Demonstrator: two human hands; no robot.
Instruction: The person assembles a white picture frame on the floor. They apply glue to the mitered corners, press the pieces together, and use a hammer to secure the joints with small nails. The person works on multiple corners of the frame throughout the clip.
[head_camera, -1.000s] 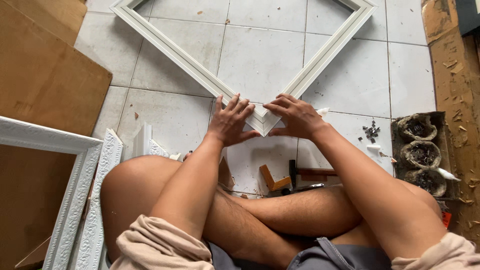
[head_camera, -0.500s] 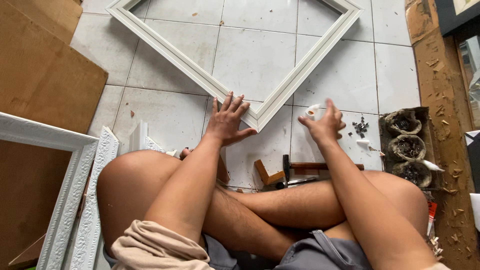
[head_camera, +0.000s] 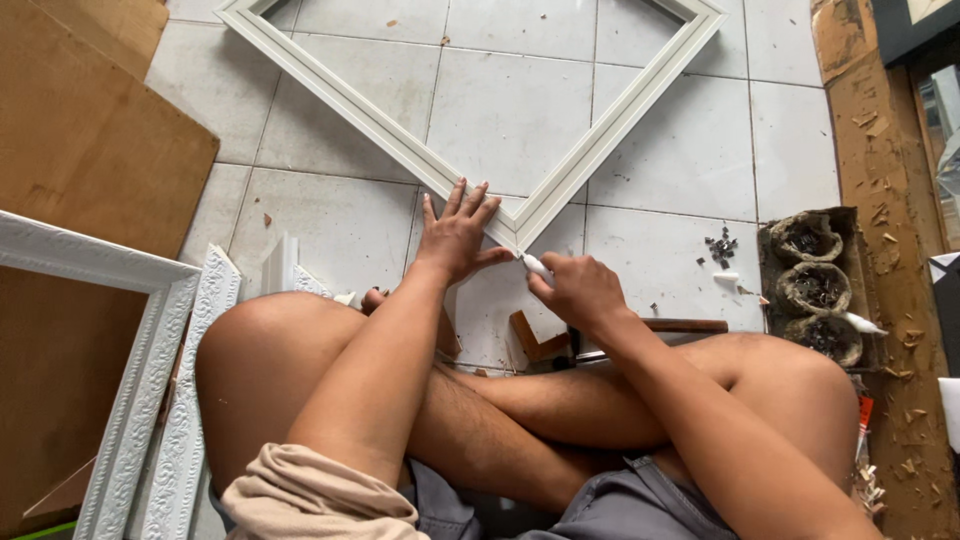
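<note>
Left hand flat on white frame, right hand gripping white tube (grey tiled floor).

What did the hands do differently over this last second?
The right hand left the frame corner, reached out to the right, and came back holding a small white stick-like tool, its tip now at the corner of the white frame. The left hand stayed pressed flat on that corner, and the frame stayed where it lay on the tiled floor.
</note>
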